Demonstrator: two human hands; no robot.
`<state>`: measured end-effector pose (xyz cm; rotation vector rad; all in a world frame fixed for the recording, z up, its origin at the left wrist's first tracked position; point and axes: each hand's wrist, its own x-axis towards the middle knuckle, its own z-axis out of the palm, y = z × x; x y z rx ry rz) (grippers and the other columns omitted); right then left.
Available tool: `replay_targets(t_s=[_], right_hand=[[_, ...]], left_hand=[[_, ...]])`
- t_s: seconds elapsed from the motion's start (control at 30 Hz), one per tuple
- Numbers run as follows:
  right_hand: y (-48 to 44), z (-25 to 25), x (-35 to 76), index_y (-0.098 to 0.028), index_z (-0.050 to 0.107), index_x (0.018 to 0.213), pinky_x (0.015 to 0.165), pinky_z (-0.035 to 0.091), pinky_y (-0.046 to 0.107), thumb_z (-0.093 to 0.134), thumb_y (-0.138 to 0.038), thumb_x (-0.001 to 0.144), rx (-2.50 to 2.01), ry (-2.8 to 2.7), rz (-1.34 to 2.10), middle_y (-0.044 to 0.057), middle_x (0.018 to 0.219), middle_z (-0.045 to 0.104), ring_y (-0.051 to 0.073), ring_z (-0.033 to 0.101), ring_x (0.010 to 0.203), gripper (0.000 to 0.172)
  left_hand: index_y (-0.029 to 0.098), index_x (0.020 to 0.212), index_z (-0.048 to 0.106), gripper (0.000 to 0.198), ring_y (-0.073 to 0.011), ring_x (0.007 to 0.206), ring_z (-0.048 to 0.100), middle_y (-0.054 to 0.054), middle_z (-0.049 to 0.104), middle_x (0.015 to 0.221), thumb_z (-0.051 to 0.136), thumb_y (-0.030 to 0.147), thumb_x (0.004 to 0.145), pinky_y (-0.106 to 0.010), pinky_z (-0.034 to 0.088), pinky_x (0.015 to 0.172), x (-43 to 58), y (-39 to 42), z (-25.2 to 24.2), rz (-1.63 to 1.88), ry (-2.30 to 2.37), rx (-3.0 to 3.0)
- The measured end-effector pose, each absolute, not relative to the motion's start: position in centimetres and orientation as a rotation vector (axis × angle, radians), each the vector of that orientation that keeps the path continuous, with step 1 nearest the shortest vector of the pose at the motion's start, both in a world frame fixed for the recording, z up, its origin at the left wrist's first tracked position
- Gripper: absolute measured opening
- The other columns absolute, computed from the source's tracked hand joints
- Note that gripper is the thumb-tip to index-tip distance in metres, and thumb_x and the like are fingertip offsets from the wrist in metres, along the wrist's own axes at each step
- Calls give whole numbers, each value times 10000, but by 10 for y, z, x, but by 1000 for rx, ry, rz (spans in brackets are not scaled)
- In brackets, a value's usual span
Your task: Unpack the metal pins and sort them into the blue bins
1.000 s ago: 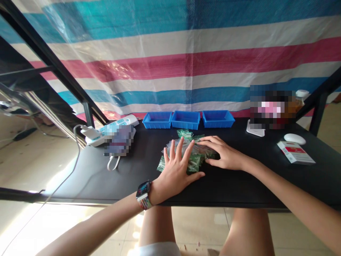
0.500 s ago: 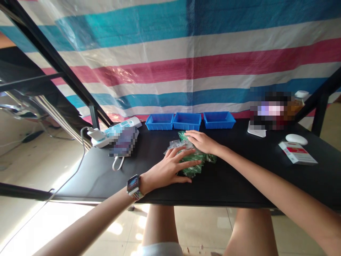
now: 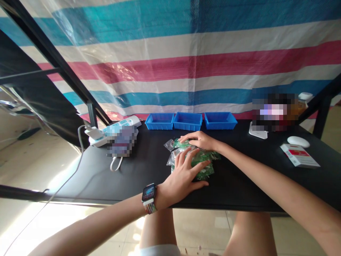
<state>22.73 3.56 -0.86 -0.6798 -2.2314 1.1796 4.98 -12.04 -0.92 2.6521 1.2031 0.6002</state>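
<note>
A pile of small clear plastic packets with green contents lies on the black table in front of me. My left hand, with a watch on its wrist, rests over the near left part of the pile, fingers spread. Across the far side of the pile lies my right hand, palm down, its fingers stretched to the left over the packets. Both hands touch the pile and hide part of it. What exactly is inside the packets I cannot make out.
Three blue trays stand in a row behind the pile: a left tray, a middle tray and a right tray. A power strip and a blurred device sit left. A white mouse and a small box lie right.
My left hand has moved right and turned, its fingers now pointing more away from me. My right hand has shifted slightly left, and the packets under both hands have been rearranged.
</note>
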Motion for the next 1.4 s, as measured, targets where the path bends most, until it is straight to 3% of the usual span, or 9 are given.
replay_targets(t_s=[0.17,0.33,0.43,0.53,0.63,0.73,0.87,1.0,1.4], right_hand=[[30,0,229,-209,838,1126,1205,508,458,524,-78,865,-665,-2187,831,76,1315,794,263,707,1327,428],[21,12,271,-234,818,1101,1019,615,425,522,-120,952,-786,-1986,389,68,1143,825,254,778,1092,351],[25,5,302,-227,797,1130,1088,576,497,547,-156,966,-969,-1924,85,105,1197,797,301,741,1174,308],[35,-11,319,-206,742,1308,1188,497,559,554,-219,993,-1135,-1968,-65,142,1378,730,352,617,1397,367],[42,-24,322,-189,692,1407,1233,427,602,519,-236,1020,-1221,-2073,-131,151,1419,710,370,591,1413,426],[44,-27,320,-192,704,1400,1179,463,591,474,-216,1033,-1234,-2121,-150,147,1367,736,363,643,1300,433],[42,-24,317,-209,708,1406,1107,506,563,467,-182,1018,-1206,-2132,-136,129,1340,750,354,654,1239,458],[39,-23,315,-215,705,1414,1112,502,563,481,-164,1001,-1212,-2135,-123,126,1357,744,354,651,1255,472],[41,-24,313,-201,677,1385,1245,407,614,464,-119,979,-1225,-2147,-130,131,1417,722,343,619,1403,466]], left_hand=[[341,1595,512,830,-485,1604,229,-150,339,1706,777,678,885,-781,247,1275,50,-126,1,619,1202,2581],[307,1602,496,572,-376,1611,282,-116,383,1704,565,495,1067,-621,337,1304,25,-106,27,775,1137,2592],[294,1586,522,517,-348,1567,360,-112,463,1651,535,366,1075,-594,329,1306,4,-65,33,900,1251,2656],[279,1604,508,558,-385,1562,343,-115,437,1681,538,316,1048,-650,309,1283,-12,-15,27,906,1548,2638],[265,1635,478,612,-437,1593,269,-108,419,1716,568,375,1040,-691,273,1271,-19,22,17,736,1650,2661],[285,1563,581,499,-411,1588,295,-81,497,1670,505,393,1082,-642,271,1285,-17,35,6,677,1631,2706],[276,1599,542,513,-374,1574,322,-117,536,1609,445,319,1097,-602,297,1278,-10,32,-3,717,1620,2739],[250,1637,491,557,-371,1556,335,-156,514,1600,445,282,1083,-603,299,1273,-8,28,-5,691,1562,2763],[284,1613,522,572,-324,1598,344,-86,518,1643,396,184,1064,-556,275,1294,-12,34,-7,694,1548,2724]])
